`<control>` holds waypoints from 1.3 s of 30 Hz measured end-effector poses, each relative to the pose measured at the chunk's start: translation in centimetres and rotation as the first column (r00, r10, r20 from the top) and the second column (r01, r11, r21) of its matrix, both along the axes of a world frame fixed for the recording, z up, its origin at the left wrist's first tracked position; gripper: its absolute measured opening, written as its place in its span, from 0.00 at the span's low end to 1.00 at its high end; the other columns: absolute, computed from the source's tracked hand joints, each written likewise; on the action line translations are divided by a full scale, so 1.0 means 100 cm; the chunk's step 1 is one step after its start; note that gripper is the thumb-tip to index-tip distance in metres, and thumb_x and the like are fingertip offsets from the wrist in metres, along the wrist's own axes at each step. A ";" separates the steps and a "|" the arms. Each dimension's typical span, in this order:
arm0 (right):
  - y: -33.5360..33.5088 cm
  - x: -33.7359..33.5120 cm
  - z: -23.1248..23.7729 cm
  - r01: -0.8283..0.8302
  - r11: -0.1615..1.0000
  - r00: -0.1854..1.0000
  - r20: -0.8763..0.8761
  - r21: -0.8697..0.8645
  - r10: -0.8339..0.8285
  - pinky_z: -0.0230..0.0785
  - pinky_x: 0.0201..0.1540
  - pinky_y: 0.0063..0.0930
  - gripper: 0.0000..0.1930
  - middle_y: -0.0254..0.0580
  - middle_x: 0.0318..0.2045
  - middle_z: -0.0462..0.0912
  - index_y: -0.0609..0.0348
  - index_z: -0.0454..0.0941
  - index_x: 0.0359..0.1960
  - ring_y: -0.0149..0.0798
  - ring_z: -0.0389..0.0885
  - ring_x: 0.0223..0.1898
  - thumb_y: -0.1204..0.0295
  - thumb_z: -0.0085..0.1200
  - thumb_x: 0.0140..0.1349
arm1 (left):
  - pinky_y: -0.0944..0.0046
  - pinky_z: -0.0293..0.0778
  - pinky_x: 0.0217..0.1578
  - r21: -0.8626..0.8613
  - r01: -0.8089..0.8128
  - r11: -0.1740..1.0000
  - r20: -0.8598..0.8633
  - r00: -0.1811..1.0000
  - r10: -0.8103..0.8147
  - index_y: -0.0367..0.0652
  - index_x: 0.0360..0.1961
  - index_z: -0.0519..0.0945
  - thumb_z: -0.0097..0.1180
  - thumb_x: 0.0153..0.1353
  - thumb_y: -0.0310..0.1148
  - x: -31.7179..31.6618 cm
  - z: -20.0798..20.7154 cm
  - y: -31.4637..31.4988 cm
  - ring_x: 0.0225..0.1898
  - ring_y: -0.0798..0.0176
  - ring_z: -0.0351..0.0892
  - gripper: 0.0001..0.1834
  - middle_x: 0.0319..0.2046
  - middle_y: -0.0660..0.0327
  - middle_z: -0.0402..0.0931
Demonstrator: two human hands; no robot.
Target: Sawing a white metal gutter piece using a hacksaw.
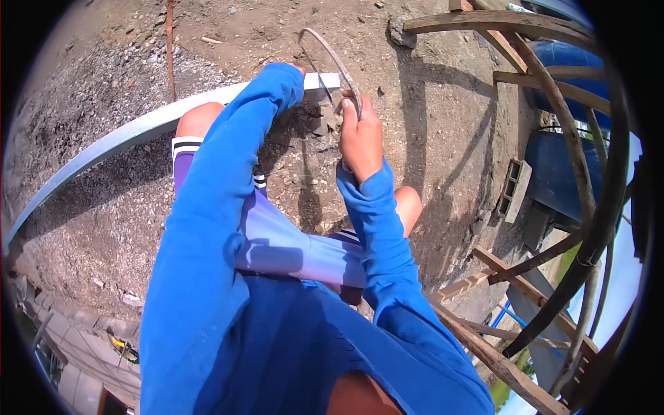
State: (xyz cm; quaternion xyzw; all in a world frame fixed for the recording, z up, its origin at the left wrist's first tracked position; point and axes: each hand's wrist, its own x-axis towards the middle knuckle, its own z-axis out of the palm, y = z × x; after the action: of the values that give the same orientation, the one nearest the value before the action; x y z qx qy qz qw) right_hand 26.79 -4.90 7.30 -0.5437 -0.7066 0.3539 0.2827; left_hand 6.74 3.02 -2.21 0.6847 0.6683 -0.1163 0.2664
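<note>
A likely light saw (339, 61) is gripped, aptly by its end, in the right hand (362, 138); the left hand (299, 68) cannot be read.

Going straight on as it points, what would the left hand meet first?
Probably the thin saw blade, just past the left hand, though that hand is mostly hidden and depth is unclear.

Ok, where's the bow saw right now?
In the head view it's at upper centre: the bow saw is gripped in the right hand, its thin blade crossing the pale bar near the bar's right end.
</note>
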 end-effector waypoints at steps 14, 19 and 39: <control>-0.045 0.030 0.018 0.052 0.998 0.998 0.037 0.046 -0.054 0.69 0.28 0.28 0.13 0.39 0.22 0.77 0.61 0.76 0.51 0.32 0.77 0.23 0.67 0.48 0.73 | 0.49 0.76 0.53 -0.038 -0.009 0.999 0.000 1.000 0.009 0.47 0.55 0.79 0.67 0.51 0.49 -0.003 0.006 0.007 0.53 0.45 0.80 0.31 0.50 0.48 0.80; -0.062 0.046 0.054 0.047 0.997 0.991 0.124 0.055 -0.053 0.70 0.29 0.30 0.16 0.45 0.24 0.80 0.69 0.74 0.52 0.39 0.79 0.25 0.67 0.47 0.73 | 0.49 0.76 0.53 -0.006 0.009 1.000 0.012 1.000 -0.009 0.47 0.55 0.78 0.67 0.51 0.48 0.005 0.012 -0.010 0.53 0.44 0.80 0.31 0.51 0.48 0.80; -0.019 0.002 0.000 0.025 0.999 1.000 0.012 0.036 -0.025 0.74 0.44 0.43 0.17 0.63 0.38 0.84 0.68 0.72 0.56 0.60 0.84 0.41 0.69 0.47 0.71 | 0.50 0.74 0.56 -0.066 -0.017 0.998 0.040 0.999 0.020 0.50 0.58 0.77 0.69 0.50 0.53 -0.004 0.004 -0.003 0.55 0.45 0.78 0.35 0.53 0.49 0.79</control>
State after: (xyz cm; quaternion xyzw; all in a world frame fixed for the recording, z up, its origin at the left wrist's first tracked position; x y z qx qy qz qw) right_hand 27.02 -6.78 7.35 -0.5496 -0.7077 0.3342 0.2922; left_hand 6.34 2.69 -1.82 0.6717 0.6649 -0.1217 0.3032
